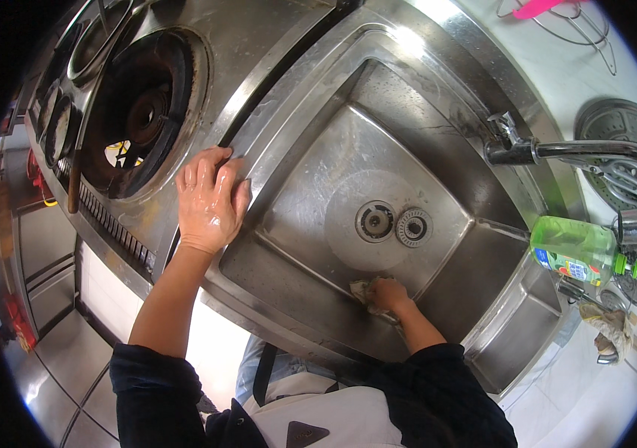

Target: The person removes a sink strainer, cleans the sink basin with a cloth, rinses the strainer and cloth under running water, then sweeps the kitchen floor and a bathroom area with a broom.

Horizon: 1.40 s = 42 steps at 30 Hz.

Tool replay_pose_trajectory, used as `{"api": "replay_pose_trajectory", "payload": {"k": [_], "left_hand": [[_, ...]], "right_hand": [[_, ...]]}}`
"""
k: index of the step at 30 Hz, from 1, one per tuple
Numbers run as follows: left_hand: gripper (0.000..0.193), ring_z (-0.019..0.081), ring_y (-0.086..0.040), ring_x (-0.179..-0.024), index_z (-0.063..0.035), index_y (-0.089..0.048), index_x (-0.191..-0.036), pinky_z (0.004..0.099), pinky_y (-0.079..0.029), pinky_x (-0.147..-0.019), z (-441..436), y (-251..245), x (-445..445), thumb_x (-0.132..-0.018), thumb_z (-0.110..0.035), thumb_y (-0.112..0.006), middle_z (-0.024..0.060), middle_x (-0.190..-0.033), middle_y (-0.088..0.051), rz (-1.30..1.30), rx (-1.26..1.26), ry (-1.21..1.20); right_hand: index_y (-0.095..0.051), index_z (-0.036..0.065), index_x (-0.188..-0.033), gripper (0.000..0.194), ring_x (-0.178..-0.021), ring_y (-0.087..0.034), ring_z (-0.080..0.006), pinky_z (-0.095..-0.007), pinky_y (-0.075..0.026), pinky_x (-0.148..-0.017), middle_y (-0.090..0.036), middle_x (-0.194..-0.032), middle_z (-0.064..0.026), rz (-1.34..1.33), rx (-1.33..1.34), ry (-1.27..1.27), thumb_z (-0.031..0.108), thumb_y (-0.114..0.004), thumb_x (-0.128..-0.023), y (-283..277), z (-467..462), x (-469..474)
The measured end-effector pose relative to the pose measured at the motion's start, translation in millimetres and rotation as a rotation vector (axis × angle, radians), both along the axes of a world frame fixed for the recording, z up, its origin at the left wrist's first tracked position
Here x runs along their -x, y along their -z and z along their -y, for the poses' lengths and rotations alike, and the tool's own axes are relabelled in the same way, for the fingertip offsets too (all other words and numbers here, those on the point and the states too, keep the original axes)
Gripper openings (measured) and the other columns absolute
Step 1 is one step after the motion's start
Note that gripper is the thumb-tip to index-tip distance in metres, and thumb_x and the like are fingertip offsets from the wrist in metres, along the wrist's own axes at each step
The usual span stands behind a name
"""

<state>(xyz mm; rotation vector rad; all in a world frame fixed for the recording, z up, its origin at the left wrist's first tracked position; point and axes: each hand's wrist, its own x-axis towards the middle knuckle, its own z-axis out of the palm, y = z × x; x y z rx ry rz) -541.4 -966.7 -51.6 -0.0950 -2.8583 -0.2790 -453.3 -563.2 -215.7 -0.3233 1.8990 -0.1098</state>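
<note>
My right hand reaches down into a stainless steel sink and grips a wet, crumpled cloth against the near part of the basin. Wet and shiny, my left hand rests on the sink's left rim, beside the gap to the stove. Its fingers are slightly apart and curl over the edge; nothing shows in it. On the basin floor the round drain lies uncovered, with a slotted strainer touching its right side.
A wok burner fills the left. The chrome faucet arches over the right side. A green dish soap bottle stands by the right rim. Behind it lie a perforated metal disc, scissors and cloth gloves.
</note>
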Motion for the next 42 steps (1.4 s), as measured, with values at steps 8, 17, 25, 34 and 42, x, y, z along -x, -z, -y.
{"api": "replay_pose_trajectory", "payload": {"k": [8,17,25,34,42], "left_hand": [[0.035,0.0312,-0.050,-0.115,-0.0112,-0.056,-0.113,0.0443,-0.036,-0.097,0,0,0,-0.079,-0.015,-0.067,0.0096,-0.119,-0.053,0.008,0.004,-0.002],[0.036,0.0318,-0.049,-0.116,-0.0109,-0.056,-0.114,0.0437,-0.036,-0.098,0,3,-1,-0.080,-0.015,-0.066,0.0103,-0.120,-0.053,0.013,0.015,-0.007],[0.035,0.0319,-0.049,-0.117,-0.0104,-0.057,-0.114,0.0442,-0.036,-0.098,0,3,0,-0.080,-0.016,-0.066,0.0108,-0.120,-0.053,-0.002,0.030,0.003],[0.035,0.0321,-0.049,-0.116,-0.0103,-0.056,-0.114,0.0442,-0.036,-0.098,1,3,-1,-0.081,-0.016,-0.066,0.0110,-0.120,-0.053,0.014,0.035,-0.001],[0.036,0.0326,-0.049,-0.115,-0.0103,-0.056,-0.113,0.0443,-0.036,-0.096,-1,2,1,-0.079,-0.014,-0.067,0.0111,-0.120,-0.052,0.017,0.019,-0.003]], "right_hand": [[-0.067,0.004,-0.097,0.022,-0.087,-0.065,-0.0396,-0.0496,-0.053,-0.073,-0.068,-0.093,-0.0187,-0.453,0.073,0.245,0.022,-0.057,-0.089,10,0,6],[-0.065,0.001,-0.090,0.012,-0.087,-0.065,-0.0368,-0.0432,-0.054,-0.071,-0.065,-0.092,-0.0186,-1.029,0.113,0.197,0.006,-0.055,-0.085,52,51,81],[-0.068,0.004,-0.086,0.016,-0.086,-0.066,-0.0331,-0.0418,-0.056,-0.070,-0.067,-0.090,-0.0177,-0.835,0.036,-0.075,0.010,-0.053,-0.085,80,55,99],[-0.066,0.000,-0.091,0.019,-0.084,-0.067,-0.0338,-0.0422,-0.056,-0.072,-0.068,-0.090,-0.0193,-0.905,0.061,0.020,0.009,-0.050,-0.087,97,52,96],[-0.065,0.000,-0.096,0.018,-0.086,-0.066,-0.0335,-0.0421,-0.056,-0.076,-0.066,-0.090,-0.0198,-0.886,0.065,0.027,0.008,-0.050,-0.088,85,50,95]]}}
